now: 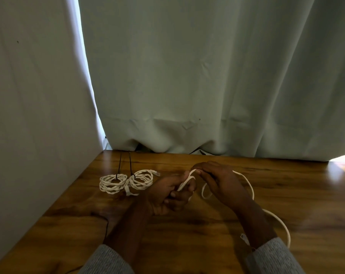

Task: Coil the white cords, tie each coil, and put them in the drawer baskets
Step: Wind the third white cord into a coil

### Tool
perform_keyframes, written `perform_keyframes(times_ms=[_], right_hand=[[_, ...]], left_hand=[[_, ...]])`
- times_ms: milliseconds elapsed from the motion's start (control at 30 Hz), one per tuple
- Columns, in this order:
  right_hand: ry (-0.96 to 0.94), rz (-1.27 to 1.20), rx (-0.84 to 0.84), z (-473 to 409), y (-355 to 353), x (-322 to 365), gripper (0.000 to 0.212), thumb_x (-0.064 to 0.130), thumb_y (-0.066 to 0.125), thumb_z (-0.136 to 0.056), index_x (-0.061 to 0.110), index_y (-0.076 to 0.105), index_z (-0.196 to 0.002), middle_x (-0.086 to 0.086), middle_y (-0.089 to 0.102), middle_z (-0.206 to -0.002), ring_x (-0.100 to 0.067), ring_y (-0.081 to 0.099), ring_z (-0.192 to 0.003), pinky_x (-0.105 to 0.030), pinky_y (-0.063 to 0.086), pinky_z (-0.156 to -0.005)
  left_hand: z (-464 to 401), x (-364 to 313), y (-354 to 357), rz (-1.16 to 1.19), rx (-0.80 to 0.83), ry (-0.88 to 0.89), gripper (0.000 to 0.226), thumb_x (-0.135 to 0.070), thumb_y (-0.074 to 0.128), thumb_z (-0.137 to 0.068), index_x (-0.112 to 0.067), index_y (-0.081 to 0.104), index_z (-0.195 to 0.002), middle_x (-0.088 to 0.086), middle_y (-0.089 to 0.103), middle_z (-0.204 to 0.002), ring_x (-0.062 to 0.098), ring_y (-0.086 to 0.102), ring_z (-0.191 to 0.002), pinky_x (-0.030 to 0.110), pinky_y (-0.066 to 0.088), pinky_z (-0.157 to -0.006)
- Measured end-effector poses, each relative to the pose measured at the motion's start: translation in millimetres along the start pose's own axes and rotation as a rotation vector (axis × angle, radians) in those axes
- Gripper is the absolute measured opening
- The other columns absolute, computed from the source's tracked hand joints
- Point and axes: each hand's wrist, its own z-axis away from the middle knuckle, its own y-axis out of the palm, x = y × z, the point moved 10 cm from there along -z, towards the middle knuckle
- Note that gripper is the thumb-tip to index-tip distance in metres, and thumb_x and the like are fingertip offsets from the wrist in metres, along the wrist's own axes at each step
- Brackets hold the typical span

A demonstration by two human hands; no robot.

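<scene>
Mid-coil, the left hand (168, 191) gripped the starting loops of a white cord (248, 186) while the right hand (219, 179) pinched it, likely feeding slack. Its loose tail trailed across the desk (306, 194). Two tied coils (126, 181) lay aside left, probably awaiting storage.

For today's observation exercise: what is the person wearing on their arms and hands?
Both arms wear grey knit sleeves, the left sleeve and right sleeve, pushed up off the forearms. The left hand and right hand are bare: no gloves, rings or watch visible.
</scene>
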Motion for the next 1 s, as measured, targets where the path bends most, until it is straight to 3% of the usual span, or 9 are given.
perform_keyframes(times_ms=[167,267,367,433,633,733,800,900,1000], right_hand=[[0.045,-0.014,-0.084,-2,6,5,0.025,0.023,0.046,-0.104,0.021,0.065,-0.120,0.013,0.068,-0.110,0.003,0.061,-0.099,-0.015,0.047,-0.085],[0.132,0.017,-0.049,0,16,-8,0.029,0.012,0.048,-0.101,0.029,0.058,-0.121,0.015,0.066,-0.096,-0.002,0.062,-0.085,-0.025,0.052,-0.076],[0.224,0.131,0.103,2,34,-15,0.060,0.008,0.051,-0.095,0.038,0.031,-0.142,0.003,0.067,-0.084,-0.014,0.062,-0.071,-0.040,0.055,-0.066],[0.246,0.231,0.201,-1,44,-11,0.067,0.011,0.053,-0.095,0.036,0.020,-0.149,-0.004,0.071,-0.093,-0.023,0.066,-0.077,-0.041,0.056,-0.078],[0.187,0.505,0.320,-8,68,4,0.052,0.014,0.054,-0.096,0.025,0.033,-0.142,-0.003,0.071,-0.108,-0.027,0.066,-0.095,-0.037,0.042,-0.097],[0.217,0.475,0.388,-4,77,0,0.041,0.015,0.059,-0.093,0.028,0.047,-0.129,0.001,0.069,-0.111,-0.022,0.065,-0.102,-0.038,0.040,-0.102],[0.235,0.436,0.415,-2,78,0,0.027,0.015,0.060,-0.092,0.030,0.054,-0.114,0.003,0.068,-0.107,-0.020,0.063,-0.100,-0.038,0.040,-0.105],[0.227,0.429,0.440,1,77,5,0.016,0.017,0.058,-0.091,0.032,0.055,-0.095,0.009,0.061,-0.093,-0.017,0.059,-0.093,-0.040,0.038,-0.105],[0.210,0.425,0.483,3,79,12,0.012,0.021,0.060,-0.084,0.031,0.053,-0.088,0.014,0.052,-0.085,-0.014,0.053,-0.087,-0.042,0.035,-0.103]], left_hand=[[3,-24,22,0.143,0.159,0.187,0.043,-0.042,0.045,-0.102,-0.003,0.060,-0.111,-0.006,0.031,-0.053,0.003,0.022,-0.037,0.018,0.020,-0.039],[7,-41,29,0.224,0.224,0.304,0.049,-0.032,0.042,-0.105,0.005,0.049,-0.136,-0.004,0.035,-0.056,0.003,0.027,-0.038,0.016,0.026,-0.040],[9,-53,24,0.284,0.188,0.398,0.056,-0.029,0.037,-0.106,0.010,0.032,-0.146,-0.003,0.050,-0.056,0.004,0.031,-0.039,0.018,0.027,-0.041],[9,-57,14,0.309,0.126,0.449,0.060,-0.029,0.039,-0.105,0.011,0.026,-0.147,-0.001,0.057,-0.059,0.004,0.035,-0.037,0.019,0.029,-0.042],[15,-72,-19,0.471,0.072,0.630,0.064,-0.030,0.030,-0.106,0.011,0.007,-0.150,0.014,0.067,-0.079,0.017,0.065,-0.055,0.025,0.054,-0.056],[19,-75,-38,0.585,-0.007,0.678,0.066,-0.029,0.041,-0.104,0.012,0.016,-0.150,0.019,0.072,-0.091,0.023,0.072,-0.072,0.029,0.060,-0.067],[27,-74,-59,0.609,-0.185,0.735,0.064,-0.032,0.042,-0.099,0.013,0.031,-0.144,0.016,0.074,-0.086,0.018,0.073,-0.071,0.024,0.059,-0.062],[32,-74,-68,0.538,-0.330,0.770,0.051,-0.031,0.043,-0.096,0.013,0.063,-0.112,0.020,0.075,-0.094,0.022,0.075,-0.085,0.029,0.062,-0.068],[28,-71,-73,0.430,-0.467,0.762,0.052,-0.031,0.045,-0.094,0.011,0.051,-0.124,0.023,0.072,-0.105,0.029,0.073,-0.098,0.038,0.060,-0.079]])
